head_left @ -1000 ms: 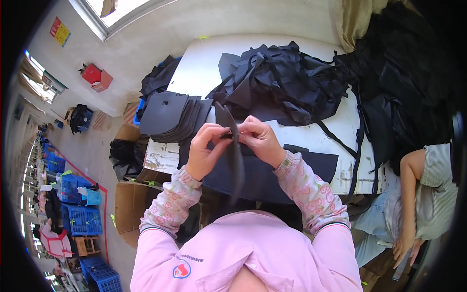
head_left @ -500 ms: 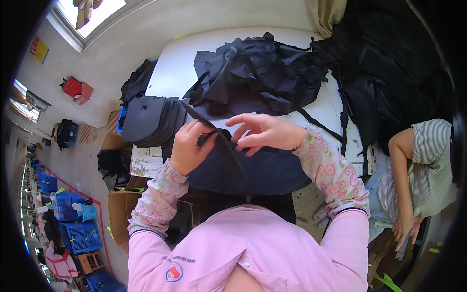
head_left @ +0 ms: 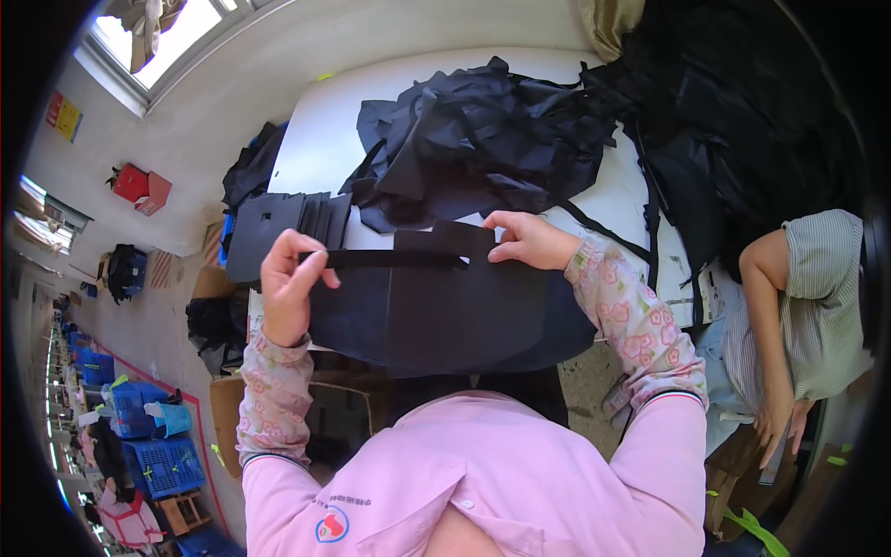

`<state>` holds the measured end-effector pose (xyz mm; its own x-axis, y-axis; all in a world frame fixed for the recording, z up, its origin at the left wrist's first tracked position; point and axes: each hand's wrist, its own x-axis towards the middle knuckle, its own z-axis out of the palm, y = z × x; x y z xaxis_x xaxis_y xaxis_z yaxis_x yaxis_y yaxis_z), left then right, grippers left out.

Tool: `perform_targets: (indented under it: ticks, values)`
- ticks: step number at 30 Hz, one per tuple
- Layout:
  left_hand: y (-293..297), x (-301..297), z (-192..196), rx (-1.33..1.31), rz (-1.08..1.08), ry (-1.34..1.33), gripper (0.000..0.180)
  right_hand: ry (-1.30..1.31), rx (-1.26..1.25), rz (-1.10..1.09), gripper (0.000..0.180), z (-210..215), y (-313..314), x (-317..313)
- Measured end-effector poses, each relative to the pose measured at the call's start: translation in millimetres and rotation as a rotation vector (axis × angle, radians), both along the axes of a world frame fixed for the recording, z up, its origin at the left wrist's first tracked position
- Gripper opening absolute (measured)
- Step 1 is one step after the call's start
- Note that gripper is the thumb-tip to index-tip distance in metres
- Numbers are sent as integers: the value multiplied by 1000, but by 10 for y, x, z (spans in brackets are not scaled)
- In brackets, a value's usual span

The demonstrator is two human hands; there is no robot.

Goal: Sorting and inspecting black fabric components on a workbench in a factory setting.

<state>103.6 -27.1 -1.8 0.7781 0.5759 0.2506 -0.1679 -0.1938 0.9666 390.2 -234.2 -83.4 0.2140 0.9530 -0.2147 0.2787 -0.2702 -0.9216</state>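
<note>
A flat black panel point(head_left: 455, 320) with a small slot near its upper edge stands in front of me over the near table edge. A black strap point(head_left: 399, 259) runs from the slot across to the left. My left hand point(head_left: 290, 286) pinches the strap's free end between thumb and forefinger. At the panel's upper right corner, my right hand point(head_left: 534, 240) grips the edge with thumb and fingers. Dark fabric point(head_left: 353, 320) lies beneath the panel. Left of it sits a stack of similar black panels point(head_left: 283, 237), the top one showing a slot.
A heap of black fabric pieces point(head_left: 483, 139) covers much of the white table point(head_left: 320, 130). More black material point(head_left: 733, 130) is piled at the right, near a co-worker in a striped top point(head_left: 817, 316). An open cardboard box point(head_left: 348, 395) stands below the table; blue crates point(head_left: 162, 464) line the left.
The panel has turned from edge-on to facing me. My left hand has moved left and down, drawing the strap out straight; my right hand has taken hold of the panel's corner.
</note>
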Motion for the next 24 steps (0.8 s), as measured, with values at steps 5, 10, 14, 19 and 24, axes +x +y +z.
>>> perform_targets:
  ticks: [5,10,14,19,24]
  values:
    - [489,-549,-228,-225,223,61,10,-275,-153,-1,48,-438,-426,331]
    - [1158,-1096,-783,-108,384,313,12,-495,-295,-31,48,-544,-745,322]
    - [711,-361,-675,1048,386,456,21,-579,-207,-104,49,-570,-900,239]
    - [-75,940,-642,748,-436,301,46,-672,-86,-84,56,-367,-893,38]
    - [-454,1856,-1093,354,-935,602,59,-812,-13,-92,65,-182,-860,-151]
